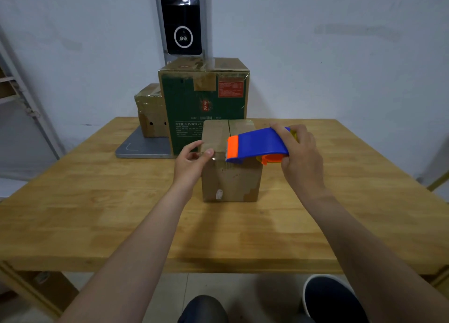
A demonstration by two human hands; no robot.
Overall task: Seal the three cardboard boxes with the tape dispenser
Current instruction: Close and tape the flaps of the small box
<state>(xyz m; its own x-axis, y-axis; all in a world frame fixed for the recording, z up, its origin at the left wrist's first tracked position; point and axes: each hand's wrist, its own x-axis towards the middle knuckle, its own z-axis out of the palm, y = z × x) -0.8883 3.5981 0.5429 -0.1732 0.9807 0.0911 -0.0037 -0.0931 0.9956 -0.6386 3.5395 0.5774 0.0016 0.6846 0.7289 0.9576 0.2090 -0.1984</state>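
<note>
1. Slip: my left hand pinches the box's near corner on the worktop; a weak thumb could let tape peel.
2. My right hand grips the dispenser above it; tilting might skew the strip.
3. Green box behind may get bumped.

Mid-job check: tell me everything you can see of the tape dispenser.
The tape dispenser looks plastic: a blue body, an orange toothed cutter end pointing left, an orange hub underneath and a yellowish bit at the rear. It is roughly level over the near top edge of the small brown box. The right hand grips its rear; whether the cutter touches the box is unclear.
</note>
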